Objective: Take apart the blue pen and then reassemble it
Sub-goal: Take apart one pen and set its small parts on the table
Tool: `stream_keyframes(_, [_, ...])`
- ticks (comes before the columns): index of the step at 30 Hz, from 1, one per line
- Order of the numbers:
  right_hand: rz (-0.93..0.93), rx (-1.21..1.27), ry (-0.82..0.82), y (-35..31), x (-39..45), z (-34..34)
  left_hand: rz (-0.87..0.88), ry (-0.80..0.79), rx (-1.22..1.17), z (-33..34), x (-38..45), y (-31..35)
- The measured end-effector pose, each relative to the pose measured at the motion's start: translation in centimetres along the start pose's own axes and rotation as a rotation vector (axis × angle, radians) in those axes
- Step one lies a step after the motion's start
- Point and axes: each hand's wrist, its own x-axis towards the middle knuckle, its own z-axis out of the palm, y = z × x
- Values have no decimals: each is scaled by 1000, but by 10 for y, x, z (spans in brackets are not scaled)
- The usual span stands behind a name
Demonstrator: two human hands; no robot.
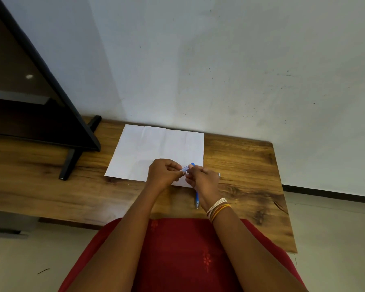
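My left hand (164,173) and my right hand (202,178) meet over the near right corner of a white sheet of paper (156,152). Both pinch a short blue pen part (188,167) that shows between the fingertips; its blue end pokes out above my right hand. A second blue pen piece (197,200) lies on the wooden table (251,186) just under my right wrist, its tip pointing toward me. A small silvery bit (219,174) peeks out at the right edge of my right hand; I cannot tell what it is.
A dark screen on black feet (70,163) stands at the left of the table. A white wall rises right behind the paper. The table's right edge drops to a pale floor. My red clothing fills the bottom of the view.
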Motion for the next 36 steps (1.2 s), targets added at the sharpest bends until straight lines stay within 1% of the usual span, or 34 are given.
stream_keyframes(2, [113,181,-49,0,-9,2,-147,-21,-308,-7,-5,-3])
stream_keyframes(4, [174,249,-76,1,-15,4,-282,-42,-628,-9,-12,-4])
stream_keyframes(6, [192,278,-92,3,-21,5,-394,-48,-851,-4,-20,-6])
stream_keyframes(7, [193,283,-88,5,-23,5,-428,-55,-906,-1,-24,-8])
stream_keyframes(9, [185,280,-68,7,-26,4,-437,-77,-932,5,-29,-12])
stream_keyframes(12, [138,284,-16,11,-32,1,-404,-102,-953,13,-38,-13])
stream_keyframes(16, [94,333,50,16,-41,-6,-423,-65,-954,24,-45,-11])
stream_keyframes(21, [157,373,65,14,-47,-16,-445,-93,-927,32,-53,-9])
stream_keyframes(29, [223,425,79,11,-50,-25,-451,-61,-915,43,-55,-6])
stream_keyframes(36, [224,480,167,8,-51,-27,-423,-25,-867,59,-56,0])
